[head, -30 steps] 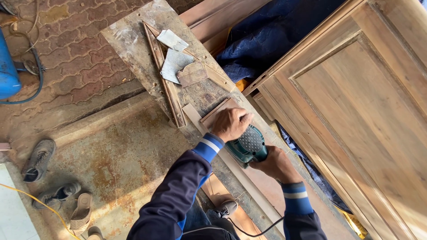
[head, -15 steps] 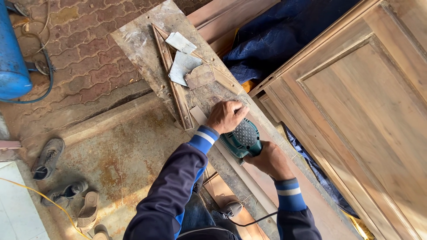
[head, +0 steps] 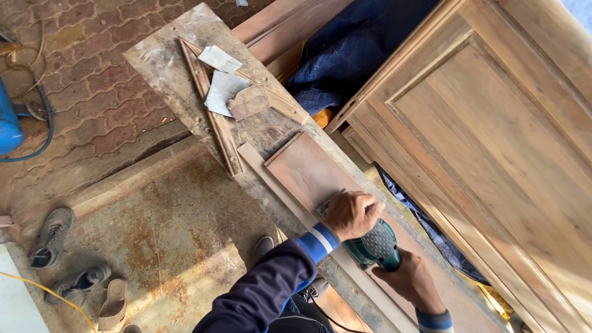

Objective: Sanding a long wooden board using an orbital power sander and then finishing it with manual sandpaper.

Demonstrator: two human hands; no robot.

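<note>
Presently: sanding of a reddish wood panel (head: 305, 169) with a green power sander (head: 373, 245), both hands on the tool.

Going left to right: shoes (head: 52, 236) and a sandal lie on the rusty floor, well apart from the work. Sandpaper scraps (head: 223, 91) and thin wood strips (head: 209, 105) sit at the far end of the surface (head: 160, 52), beyond the panel. The left hand (head: 351, 214) has its fingers curled down over the sander's front; the right hand (head: 412, 280) has its fingers clamped round the rear grip. The sander rests on the panel's near stretch, the panel lying along the surface's right edge. Judged, a pass is in progress; continuing calls for even pressure and keeping the trailing cord clear. A large panelled door (head: 493, 142) stands close on the right, limiting elbow room.
</note>
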